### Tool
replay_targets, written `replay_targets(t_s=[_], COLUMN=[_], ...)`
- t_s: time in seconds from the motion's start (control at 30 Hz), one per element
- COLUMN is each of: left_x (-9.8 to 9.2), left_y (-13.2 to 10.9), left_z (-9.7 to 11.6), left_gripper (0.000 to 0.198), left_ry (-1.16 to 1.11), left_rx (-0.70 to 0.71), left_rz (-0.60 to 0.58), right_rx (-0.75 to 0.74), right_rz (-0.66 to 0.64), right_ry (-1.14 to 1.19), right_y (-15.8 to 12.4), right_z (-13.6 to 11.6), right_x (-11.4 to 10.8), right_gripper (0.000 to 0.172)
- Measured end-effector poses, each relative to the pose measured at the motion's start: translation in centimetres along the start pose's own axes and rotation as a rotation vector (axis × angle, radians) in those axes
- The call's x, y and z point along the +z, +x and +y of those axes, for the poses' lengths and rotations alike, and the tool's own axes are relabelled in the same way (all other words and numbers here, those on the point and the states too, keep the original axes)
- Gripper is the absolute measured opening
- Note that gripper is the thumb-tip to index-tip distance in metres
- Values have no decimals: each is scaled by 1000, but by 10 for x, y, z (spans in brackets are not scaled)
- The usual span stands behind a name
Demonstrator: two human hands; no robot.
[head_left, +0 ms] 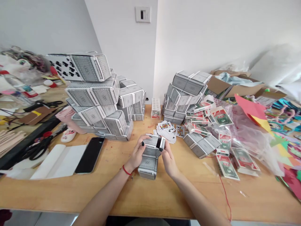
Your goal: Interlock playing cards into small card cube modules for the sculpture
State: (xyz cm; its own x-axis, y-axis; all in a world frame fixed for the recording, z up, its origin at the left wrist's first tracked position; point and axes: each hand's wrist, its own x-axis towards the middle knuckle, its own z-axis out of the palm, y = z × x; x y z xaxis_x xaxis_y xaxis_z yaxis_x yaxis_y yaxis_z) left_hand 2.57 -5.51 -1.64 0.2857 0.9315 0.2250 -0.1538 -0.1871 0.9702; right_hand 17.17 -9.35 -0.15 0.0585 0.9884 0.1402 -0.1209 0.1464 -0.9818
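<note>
Card block [147, 163] held mid-worktop [185, 197]

Grip: left hand [137, 150] and right hand [170, 160] both clamped on block's far end, one per side. Wood shows between block and front edge, also between block and phone [90, 155] at left. Beyond phone: white paper [57, 161]. Ahead, loose cards [167, 129]; left stack [101, 97] and right stack [185, 86] flank a gap. Right: card boxes [227, 167], red thread [225, 191] reaching front edge. Behind: pale wall [124, 40], switch [143, 14].
</note>
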Motion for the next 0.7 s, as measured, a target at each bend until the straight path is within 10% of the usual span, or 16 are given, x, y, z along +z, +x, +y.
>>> replay_targets(t_s=[0.7], left_x=[2], left_y=[0], left_z=[8], left_gripper=[34], left_ry=[124], left_rx=[64], left_rz=[-38], right_rx=[53], right_rz=[29], right_ry=[123], right_y=[-3], right_z=[34], right_x=[7], right_gripper=[64])
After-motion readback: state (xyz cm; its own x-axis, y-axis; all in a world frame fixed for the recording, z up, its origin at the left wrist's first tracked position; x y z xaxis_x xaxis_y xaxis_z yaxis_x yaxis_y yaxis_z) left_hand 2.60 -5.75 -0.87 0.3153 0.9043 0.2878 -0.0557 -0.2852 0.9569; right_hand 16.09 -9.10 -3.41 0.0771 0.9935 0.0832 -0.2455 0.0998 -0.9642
